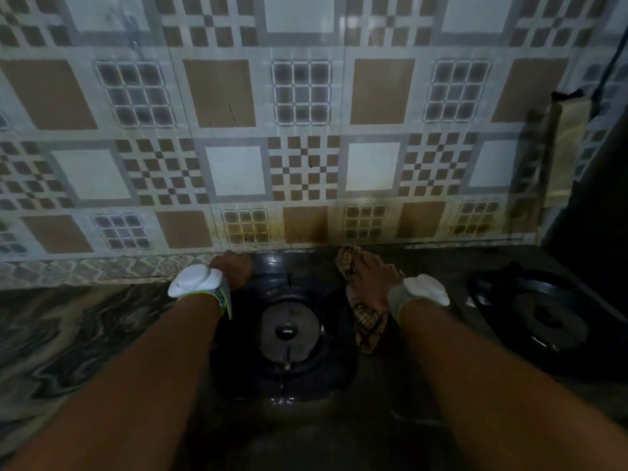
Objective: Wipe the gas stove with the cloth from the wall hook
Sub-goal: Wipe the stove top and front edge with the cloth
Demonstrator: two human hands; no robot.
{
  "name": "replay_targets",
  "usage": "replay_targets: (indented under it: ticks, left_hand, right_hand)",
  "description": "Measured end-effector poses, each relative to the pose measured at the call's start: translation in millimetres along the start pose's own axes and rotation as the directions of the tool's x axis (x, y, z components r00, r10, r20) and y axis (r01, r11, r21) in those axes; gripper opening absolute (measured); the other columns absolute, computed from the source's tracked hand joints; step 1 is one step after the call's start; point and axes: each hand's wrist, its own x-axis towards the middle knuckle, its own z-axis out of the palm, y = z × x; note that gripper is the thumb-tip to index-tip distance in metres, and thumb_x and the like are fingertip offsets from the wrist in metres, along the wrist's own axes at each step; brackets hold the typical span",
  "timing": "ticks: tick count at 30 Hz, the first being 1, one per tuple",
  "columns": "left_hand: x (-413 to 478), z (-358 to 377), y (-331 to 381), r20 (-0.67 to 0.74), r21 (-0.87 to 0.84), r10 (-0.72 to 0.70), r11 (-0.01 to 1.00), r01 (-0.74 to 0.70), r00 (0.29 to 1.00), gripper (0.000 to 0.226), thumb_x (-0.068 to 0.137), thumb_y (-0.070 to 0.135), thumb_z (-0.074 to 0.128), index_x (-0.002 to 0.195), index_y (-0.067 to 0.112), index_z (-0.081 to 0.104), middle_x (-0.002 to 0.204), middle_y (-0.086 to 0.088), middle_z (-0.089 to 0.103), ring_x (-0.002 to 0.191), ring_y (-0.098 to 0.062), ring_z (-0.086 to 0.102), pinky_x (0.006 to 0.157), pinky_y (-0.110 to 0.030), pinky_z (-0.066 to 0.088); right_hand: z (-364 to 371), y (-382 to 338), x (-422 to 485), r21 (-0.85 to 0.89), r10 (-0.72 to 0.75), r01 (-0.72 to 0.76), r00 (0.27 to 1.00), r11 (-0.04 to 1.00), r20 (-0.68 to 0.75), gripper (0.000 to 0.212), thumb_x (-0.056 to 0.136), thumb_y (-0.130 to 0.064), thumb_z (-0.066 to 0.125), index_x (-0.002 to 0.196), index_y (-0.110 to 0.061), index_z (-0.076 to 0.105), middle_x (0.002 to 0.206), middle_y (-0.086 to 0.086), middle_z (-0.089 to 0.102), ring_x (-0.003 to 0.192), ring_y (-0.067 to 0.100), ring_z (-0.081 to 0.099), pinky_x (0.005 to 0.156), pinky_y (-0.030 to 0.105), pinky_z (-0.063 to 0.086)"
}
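The dark gas stove (401, 385) lies below me against the tiled wall, with its left burner (289, 329) between my arms and its right burner (543, 321) further right. A brown checked cloth (368, 329) is pressed flat on the stove top between the burners, near the back edge. My right hand (368, 280) lies on top of the cloth, fingers spread toward the wall. My left hand (232, 268) rests curled on the stove's back left corner; whether it grips the edge is hidden. Both wrists wear white bands.
The patterned tiled wall (306, 130) rises directly behind the stove, stained near the bottom. A marbled counter (68, 338) extends to the left. A tall cloth-like strip (560, 154) hangs at the wall's right end, beside a dark object (598, 205).
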Motion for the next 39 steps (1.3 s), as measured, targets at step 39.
replay_targets:
  ticks: [39]
  left_hand:
    - [55, 1, 51, -0.104, -0.118, 0.144, 0.981, -0.156, 0.984, 0.051, 0.101, 0.021, 0.017, 0.144, -0.004, 0.029, 0.139, -0.032, 0.046, 0.124, -0.047, 0.049, 0.101, -0.047, 0.042]
  right_hand:
    - [-58, -55, 64, 0.113, -0.258, 0.233, 0.905, 0.966, 0.339, 0.061, 0.100, -0.028, 0.049, 0.153, -0.015, 0.021, 0.163, 0.009, 0.013, 0.150, 0.028, 0.015, 0.117, 0.030, 0.014]
